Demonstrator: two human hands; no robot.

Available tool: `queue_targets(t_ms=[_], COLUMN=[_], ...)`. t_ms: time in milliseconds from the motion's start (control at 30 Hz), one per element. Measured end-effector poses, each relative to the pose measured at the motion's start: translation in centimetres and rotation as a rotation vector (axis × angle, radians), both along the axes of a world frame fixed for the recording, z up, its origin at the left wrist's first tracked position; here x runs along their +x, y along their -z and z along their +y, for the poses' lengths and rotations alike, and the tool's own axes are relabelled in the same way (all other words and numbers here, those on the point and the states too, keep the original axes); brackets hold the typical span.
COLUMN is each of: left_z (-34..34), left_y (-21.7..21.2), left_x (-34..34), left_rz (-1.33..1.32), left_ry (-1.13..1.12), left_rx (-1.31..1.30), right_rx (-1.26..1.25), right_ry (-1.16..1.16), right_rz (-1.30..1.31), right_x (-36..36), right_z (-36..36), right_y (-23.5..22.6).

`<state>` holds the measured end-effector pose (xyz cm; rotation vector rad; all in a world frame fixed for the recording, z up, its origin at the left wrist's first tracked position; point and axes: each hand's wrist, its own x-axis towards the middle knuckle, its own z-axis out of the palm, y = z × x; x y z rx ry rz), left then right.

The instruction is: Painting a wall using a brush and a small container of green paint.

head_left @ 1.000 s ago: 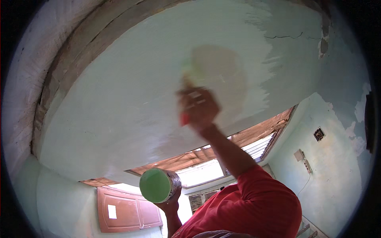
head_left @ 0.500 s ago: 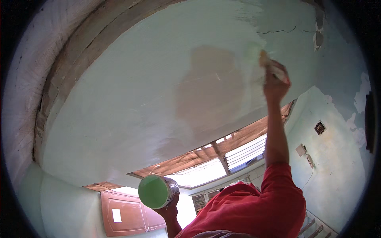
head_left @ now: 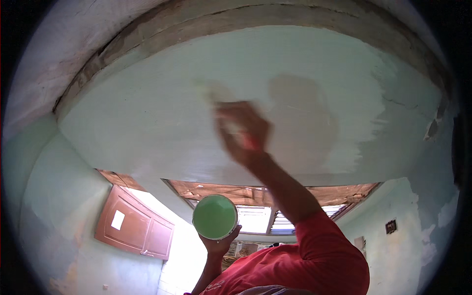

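My right hand (head_left: 243,128) is raised in front of the pale green wall (head_left: 147,132), closed around a paintbrush (head_left: 207,93). Motion smears both the hand and the brush, and the bristle end points up and left at the wall surface. Whether the bristles touch it, I cannot tell. Lower down, my left hand (head_left: 222,244) grips a round paint tub (head_left: 215,216) from below and the side. Its open mouth shows light green paint inside. A ragged edge between lighter and darker green runs down the wall at the right.
A bare, rough concrete band (head_left: 246,17) curves along the top. A reddish-brown door (head_left: 130,223) with a white paper stands at lower left. Louvred windows (head_left: 253,219) lie behind my arm. A wall box (head_left: 391,226) and peeling paint are at right.
My right hand and the brush have swept left and somewhat down across the wall. The view has shifted too, and the paint tub sits a little farther right, its mouth facing me more.
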<state>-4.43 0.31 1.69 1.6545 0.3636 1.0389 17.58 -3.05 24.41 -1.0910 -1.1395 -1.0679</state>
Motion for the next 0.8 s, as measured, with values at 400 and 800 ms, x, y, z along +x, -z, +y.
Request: queue_targets(t_ms=[400, 800], left_z=[-1.2, 0.3], left_y=[0.9, 2.7], left_x=[-0.8, -3.0], left_rz=[-0.078, -0.110], left_ry=[-0.004, -0.070], left_rx=[-0.086, -0.062], right_rx=[0.159, 0.263], right_ry=[0.225, 1.111], right_rz=[0.214, -0.005], right_x=[9.3, 12.1], right_z=[-6.7, -15.6], right_y=[-7.8, -6.6])
